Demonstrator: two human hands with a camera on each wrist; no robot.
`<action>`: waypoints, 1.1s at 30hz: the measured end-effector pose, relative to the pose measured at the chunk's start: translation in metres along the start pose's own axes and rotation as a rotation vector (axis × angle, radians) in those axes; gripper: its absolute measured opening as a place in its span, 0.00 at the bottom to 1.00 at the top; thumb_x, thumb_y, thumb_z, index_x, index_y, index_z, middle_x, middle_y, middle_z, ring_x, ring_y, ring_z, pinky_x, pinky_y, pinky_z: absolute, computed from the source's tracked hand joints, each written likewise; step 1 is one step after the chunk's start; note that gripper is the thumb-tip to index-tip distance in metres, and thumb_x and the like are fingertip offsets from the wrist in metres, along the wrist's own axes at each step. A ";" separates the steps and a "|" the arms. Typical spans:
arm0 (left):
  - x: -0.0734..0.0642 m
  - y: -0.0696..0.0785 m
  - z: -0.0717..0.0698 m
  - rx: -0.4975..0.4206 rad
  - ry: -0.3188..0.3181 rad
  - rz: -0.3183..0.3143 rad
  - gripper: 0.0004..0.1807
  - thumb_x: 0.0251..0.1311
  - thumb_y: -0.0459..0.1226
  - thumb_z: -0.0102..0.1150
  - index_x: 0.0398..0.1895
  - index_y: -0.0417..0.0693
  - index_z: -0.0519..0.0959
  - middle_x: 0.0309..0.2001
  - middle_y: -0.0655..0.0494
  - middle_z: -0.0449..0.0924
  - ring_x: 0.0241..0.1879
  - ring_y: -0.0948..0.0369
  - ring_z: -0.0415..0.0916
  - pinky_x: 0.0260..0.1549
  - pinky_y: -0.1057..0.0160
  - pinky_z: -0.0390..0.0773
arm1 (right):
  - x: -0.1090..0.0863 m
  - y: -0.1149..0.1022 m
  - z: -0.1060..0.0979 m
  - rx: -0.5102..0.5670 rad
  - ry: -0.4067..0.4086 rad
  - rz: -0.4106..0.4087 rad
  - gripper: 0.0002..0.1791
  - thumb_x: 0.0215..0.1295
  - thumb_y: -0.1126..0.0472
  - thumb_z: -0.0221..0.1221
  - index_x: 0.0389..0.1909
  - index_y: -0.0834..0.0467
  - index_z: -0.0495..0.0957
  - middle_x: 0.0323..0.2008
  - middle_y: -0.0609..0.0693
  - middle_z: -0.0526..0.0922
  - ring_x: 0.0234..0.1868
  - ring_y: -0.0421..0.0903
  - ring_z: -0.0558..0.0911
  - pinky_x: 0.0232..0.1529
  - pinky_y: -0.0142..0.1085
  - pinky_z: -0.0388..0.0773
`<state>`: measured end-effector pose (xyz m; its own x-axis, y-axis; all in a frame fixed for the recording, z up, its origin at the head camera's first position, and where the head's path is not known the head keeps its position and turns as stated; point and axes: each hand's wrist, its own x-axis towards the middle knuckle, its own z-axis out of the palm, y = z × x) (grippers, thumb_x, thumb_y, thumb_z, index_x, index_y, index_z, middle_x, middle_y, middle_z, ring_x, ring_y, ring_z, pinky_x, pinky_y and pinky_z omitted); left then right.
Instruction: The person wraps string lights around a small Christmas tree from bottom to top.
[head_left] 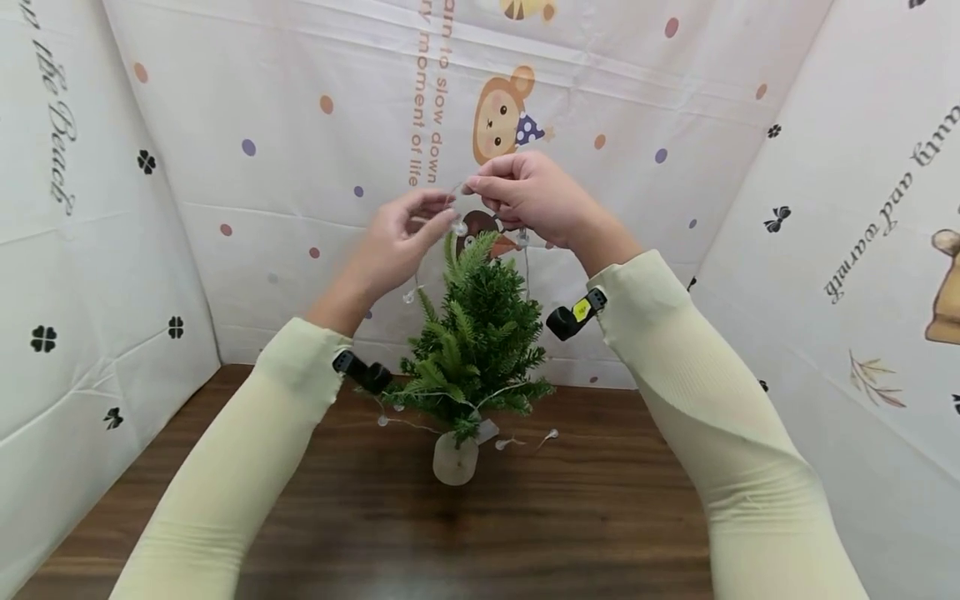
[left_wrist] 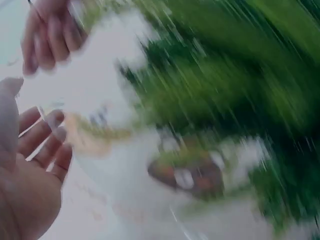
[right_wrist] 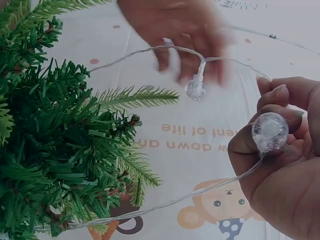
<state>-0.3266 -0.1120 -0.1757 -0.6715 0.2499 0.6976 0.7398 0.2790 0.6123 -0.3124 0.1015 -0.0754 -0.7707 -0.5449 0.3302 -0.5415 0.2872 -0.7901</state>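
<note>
A small artificial Christmas tree [head_left: 491, 321] stands upright between my hands. A clear-wired string of lights [right_wrist: 145, 207] with round transparent bulbs runs around it. Above the treetop, my right hand [head_left: 534, 196] pinches the wire between thumb and forefinger. One bulb [right_wrist: 270, 131] lies against that hand's curled fingers in the right wrist view, and another bulb [right_wrist: 195, 91] hangs from the wire left of it. My left hand [head_left: 396, 240] is just left of the treetop, close to the wire, its fingers loosely bent and apart from the thumb. Motion blurs the left wrist view.
The tree's pale round base [head_left: 455, 460] rests on a dark wooden table [head_left: 585, 500]. Loose bulbs [head_left: 552, 434] trail on wires near the base. Printed white cloth [head_left: 285, 125] encloses the back and both sides.
</note>
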 end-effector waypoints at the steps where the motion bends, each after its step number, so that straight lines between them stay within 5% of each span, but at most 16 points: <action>1: 0.005 0.005 0.003 -0.048 -0.008 0.015 0.19 0.75 0.46 0.56 0.59 0.45 0.80 0.51 0.49 0.85 0.50 0.56 0.82 0.56 0.55 0.81 | 0.000 0.001 -0.001 -0.012 -0.003 0.003 0.11 0.78 0.60 0.56 0.42 0.64 0.83 0.21 0.47 0.69 0.16 0.39 0.58 0.20 0.30 0.56; 6: 0.022 0.007 0.005 -0.228 0.008 0.047 0.11 0.76 0.37 0.55 0.40 0.40 0.84 0.29 0.50 0.83 0.32 0.59 0.80 0.42 0.64 0.83 | -0.003 0.009 -0.018 -0.086 -0.015 0.059 0.16 0.77 0.55 0.58 0.30 0.62 0.77 0.19 0.46 0.66 0.20 0.43 0.64 0.24 0.34 0.62; 9: 0.024 0.000 -0.001 -0.263 0.011 0.047 0.10 0.75 0.35 0.54 0.38 0.41 0.84 0.24 0.55 0.77 0.26 0.61 0.74 0.34 0.67 0.81 | -0.009 0.018 -0.031 -0.138 -0.037 0.115 0.21 0.74 0.52 0.61 0.25 0.62 0.74 0.20 0.48 0.73 0.27 0.47 0.74 0.31 0.36 0.73; 13: 0.022 -0.008 -0.010 -0.178 -0.026 0.053 0.11 0.76 0.36 0.54 0.39 0.41 0.84 0.25 0.57 0.77 0.25 0.62 0.71 0.27 0.67 0.76 | -0.016 0.030 -0.041 -0.124 -0.086 0.174 0.19 0.75 0.53 0.60 0.29 0.64 0.80 0.29 0.51 0.84 0.35 0.49 0.81 0.39 0.36 0.80; 19: 0.016 -0.018 -0.021 -0.066 -0.022 0.062 0.12 0.76 0.38 0.54 0.38 0.41 0.84 0.30 0.58 0.80 0.26 0.62 0.68 0.26 0.68 0.69 | -0.026 0.046 -0.048 -0.020 -0.126 0.249 0.15 0.77 0.55 0.57 0.34 0.63 0.78 0.30 0.51 0.81 0.30 0.44 0.80 0.35 0.35 0.81; 23: 0.009 -0.022 -0.026 -0.007 -0.018 0.075 0.12 0.76 0.38 0.54 0.40 0.40 0.83 0.29 0.58 0.76 0.25 0.62 0.66 0.26 0.67 0.67 | -0.035 0.057 -0.054 -0.103 -0.130 0.226 0.19 0.76 0.53 0.59 0.30 0.64 0.75 0.23 0.50 0.76 0.26 0.45 0.73 0.32 0.35 0.73; 27: 0.001 -0.025 -0.029 0.050 -0.031 0.079 0.11 0.76 0.37 0.54 0.43 0.39 0.83 0.32 0.60 0.71 0.25 0.62 0.65 0.29 0.67 0.67 | -0.039 0.068 -0.059 -0.201 -0.106 0.180 0.25 0.75 0.48 0.60 0.23 0.63 0.72 0.25 0.49 0.76 0.29 0.49 0.74 0.38 0.38 0.77; 33: -0.002 -0.029 -0.029 0.058 -0.034 0.055 0.12 0.75 0.38 0.55 0.44 0.38 0.84 0.37 0.59 0.66 0.35 0.61 0.64 0.36 0.66 0.65 | -0.038 0.095 -0.054 -0.066 -0.029 0.142 0.22 0.76 0.51 0.59 0.25 0.62 0.74 0.20 0.49 0.68 0.27 0.50 0.72 0.37 0.38 0.79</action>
<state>-0.3455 -0.1480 -0.1846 -0.6320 0.2971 0.7158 0.7723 0.3173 0.5503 -0.3528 0.1916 -0.1354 -0.8316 -0.5175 0.2014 -0.4492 0.4137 -0.7919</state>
